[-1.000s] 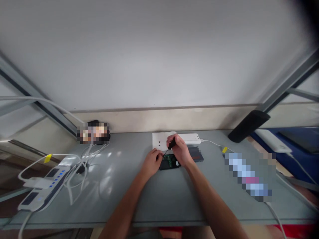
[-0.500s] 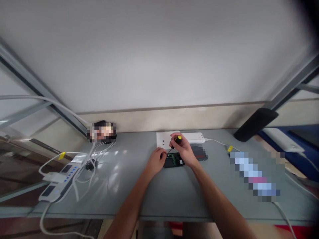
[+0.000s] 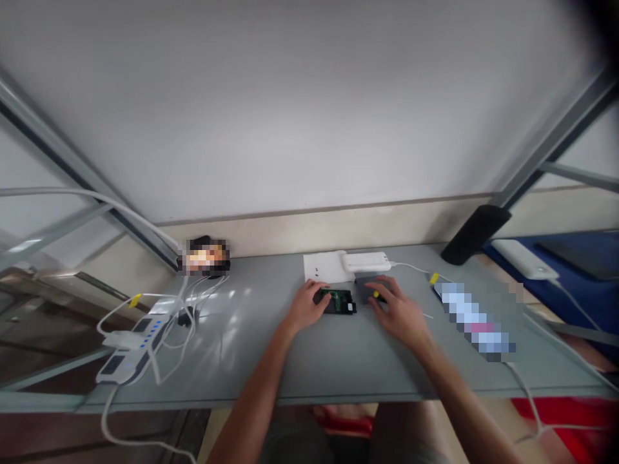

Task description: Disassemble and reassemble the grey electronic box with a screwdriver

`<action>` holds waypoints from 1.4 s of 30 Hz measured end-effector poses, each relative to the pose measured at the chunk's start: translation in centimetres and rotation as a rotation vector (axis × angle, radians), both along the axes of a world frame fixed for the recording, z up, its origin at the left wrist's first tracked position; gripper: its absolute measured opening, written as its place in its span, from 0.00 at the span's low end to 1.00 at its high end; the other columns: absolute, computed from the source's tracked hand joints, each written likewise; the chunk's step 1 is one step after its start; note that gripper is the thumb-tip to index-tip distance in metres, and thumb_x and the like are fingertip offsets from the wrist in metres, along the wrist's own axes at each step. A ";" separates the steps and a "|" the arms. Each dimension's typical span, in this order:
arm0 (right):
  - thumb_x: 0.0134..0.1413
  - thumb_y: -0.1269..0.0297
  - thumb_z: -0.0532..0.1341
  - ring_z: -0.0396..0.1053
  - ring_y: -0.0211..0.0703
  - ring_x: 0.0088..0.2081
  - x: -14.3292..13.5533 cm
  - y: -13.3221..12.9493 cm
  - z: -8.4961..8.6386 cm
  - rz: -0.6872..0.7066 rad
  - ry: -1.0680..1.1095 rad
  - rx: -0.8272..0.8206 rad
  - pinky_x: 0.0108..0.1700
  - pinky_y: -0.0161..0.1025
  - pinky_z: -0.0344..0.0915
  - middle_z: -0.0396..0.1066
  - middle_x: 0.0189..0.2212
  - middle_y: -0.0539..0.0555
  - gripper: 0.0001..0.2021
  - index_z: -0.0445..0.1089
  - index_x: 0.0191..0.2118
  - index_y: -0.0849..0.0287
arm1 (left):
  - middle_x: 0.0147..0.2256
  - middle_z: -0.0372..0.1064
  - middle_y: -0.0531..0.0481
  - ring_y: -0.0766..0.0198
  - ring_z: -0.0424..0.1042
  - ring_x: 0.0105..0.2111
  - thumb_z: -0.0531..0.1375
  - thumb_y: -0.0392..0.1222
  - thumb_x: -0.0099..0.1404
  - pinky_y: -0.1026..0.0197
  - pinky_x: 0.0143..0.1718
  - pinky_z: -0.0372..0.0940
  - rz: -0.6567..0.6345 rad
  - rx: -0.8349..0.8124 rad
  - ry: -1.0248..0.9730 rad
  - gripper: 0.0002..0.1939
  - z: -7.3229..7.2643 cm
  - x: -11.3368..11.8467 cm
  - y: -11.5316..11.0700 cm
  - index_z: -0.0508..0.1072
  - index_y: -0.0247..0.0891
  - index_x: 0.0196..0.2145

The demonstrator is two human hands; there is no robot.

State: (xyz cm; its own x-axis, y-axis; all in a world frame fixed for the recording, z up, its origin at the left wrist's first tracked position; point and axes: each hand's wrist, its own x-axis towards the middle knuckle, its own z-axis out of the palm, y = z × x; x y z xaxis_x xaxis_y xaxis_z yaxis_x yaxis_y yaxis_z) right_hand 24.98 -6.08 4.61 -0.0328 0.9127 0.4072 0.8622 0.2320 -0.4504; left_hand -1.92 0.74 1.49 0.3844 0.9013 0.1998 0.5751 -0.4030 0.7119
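My left hand grips the left end of a small black device, thumb and fingers on its edges. A green circuit board shows in the open device, which lies flat on the table. Just right of it, my right hand is low over the table with its fingers around a screwdriver. The handle's yellow end points left, and the thin shaft emerges to the right of the hand. A dark grey flat piece lies partly under my right fingers. Behind the device, a white sheet bears small dark screws.
A white power strip lies behind my hands, its cable running right. At left are another power strip and tangled cables. A phone with a blurred screen lies at right, near a black cylinder. The grey table ends close to me.
My right hand has moved off the device to the right and lowered with the screwdriver, which has turned from upright to lying nearly flat. My left hand stays at the device.
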 end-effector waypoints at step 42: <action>0.57 0.78 0.57 0.77 0.46 0.48 -2.3 -1.2 -4.5 0.444 -0.148 0.071 0.48 0.44 0.72 0.72 0.61 0.54 0.22 0.73 0.53 0.49 | 0.59 0.70 0.42 0.45 0.67 0.60 0.77 0.52 0.52 0.45 0.63 0.62 -0.116 -0.050 0.049 0.50 -0.1 -0.2 -0.9 0.63 0.48 0.68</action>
